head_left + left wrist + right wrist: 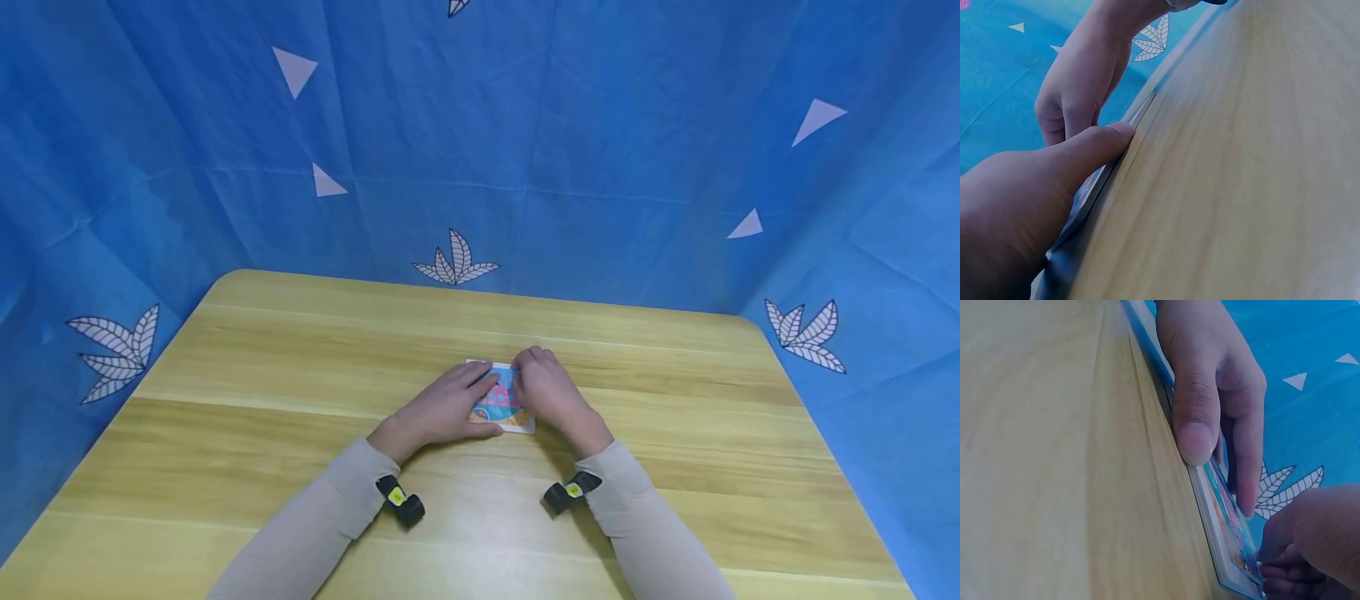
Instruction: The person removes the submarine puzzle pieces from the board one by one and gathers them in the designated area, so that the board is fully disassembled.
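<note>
A small flat picture puzzle (500, 403) with a white border and a bright blue, pink and orange picture lies on the wooden table (652, 500). My left hand (450, 404) rests over its left side. In the right wrist view, that hand's thumb (1197, 440) presses the near border, while its index finger reaches down over the picture. At the puzzle's right side is my right hand (551, 390), its fingers curled and their tips right at the picture. The right hand (1079, 94) partly hides that side, and I cannot tell whether it pinches a piece.
A blue cloth (585, 167) with white triangles and leaf prints hangs behind the table and along both sides. Black straps with small cameras sit on the left wrist (401, 502) and right wrist (572, 493), over light sleeves.
</note>
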{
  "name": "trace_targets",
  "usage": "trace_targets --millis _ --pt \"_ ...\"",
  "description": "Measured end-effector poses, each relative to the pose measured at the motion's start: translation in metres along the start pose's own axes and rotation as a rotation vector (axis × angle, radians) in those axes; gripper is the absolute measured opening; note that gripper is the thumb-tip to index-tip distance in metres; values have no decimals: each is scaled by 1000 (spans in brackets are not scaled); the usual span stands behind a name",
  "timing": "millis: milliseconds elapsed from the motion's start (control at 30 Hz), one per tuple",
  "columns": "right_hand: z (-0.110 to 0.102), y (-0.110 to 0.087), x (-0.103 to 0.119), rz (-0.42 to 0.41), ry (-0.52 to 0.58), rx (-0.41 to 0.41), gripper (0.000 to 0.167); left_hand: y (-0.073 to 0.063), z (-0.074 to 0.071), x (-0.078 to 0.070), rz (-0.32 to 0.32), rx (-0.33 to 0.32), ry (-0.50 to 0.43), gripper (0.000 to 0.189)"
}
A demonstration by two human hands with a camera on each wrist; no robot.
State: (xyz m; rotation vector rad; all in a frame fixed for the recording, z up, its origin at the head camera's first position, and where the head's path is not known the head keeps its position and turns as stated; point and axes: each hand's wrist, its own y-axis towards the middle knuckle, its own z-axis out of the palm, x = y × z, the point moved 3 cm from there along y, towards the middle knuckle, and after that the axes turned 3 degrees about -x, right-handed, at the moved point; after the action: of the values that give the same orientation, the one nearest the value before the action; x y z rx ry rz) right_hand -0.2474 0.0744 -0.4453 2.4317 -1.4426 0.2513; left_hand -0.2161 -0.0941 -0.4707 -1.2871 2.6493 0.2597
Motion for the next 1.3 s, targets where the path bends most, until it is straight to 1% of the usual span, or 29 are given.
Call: trace_targets --millis 167,333,533,600,833,933,1100,1300 --pt "-1 0 2 7 -15 5 17 0 2 1 -2 -2 17 87" --pt "-2 1 -1 17 16 17 16 1 3 1 -1 6 30 88" --pt "-1 4 -12 74 132 85 22 1 5 1 2 29 47 86" --pt "-1 5 -15 90 173 96 22 1 5 1 4 32 47 84" --pt "1 8 -27 131 302 117 16 0 4 0 24 11 40 80" --pt "4 10 -32 150 360 116 12 -1 4 -1 33 9 32 79" --pt "6 12 -37 175 444 90 9 -1 4 -1 33 17 36 79" --pt "6 11 -41 207 469 89 12 -2 7 -2 17 37 33 78"
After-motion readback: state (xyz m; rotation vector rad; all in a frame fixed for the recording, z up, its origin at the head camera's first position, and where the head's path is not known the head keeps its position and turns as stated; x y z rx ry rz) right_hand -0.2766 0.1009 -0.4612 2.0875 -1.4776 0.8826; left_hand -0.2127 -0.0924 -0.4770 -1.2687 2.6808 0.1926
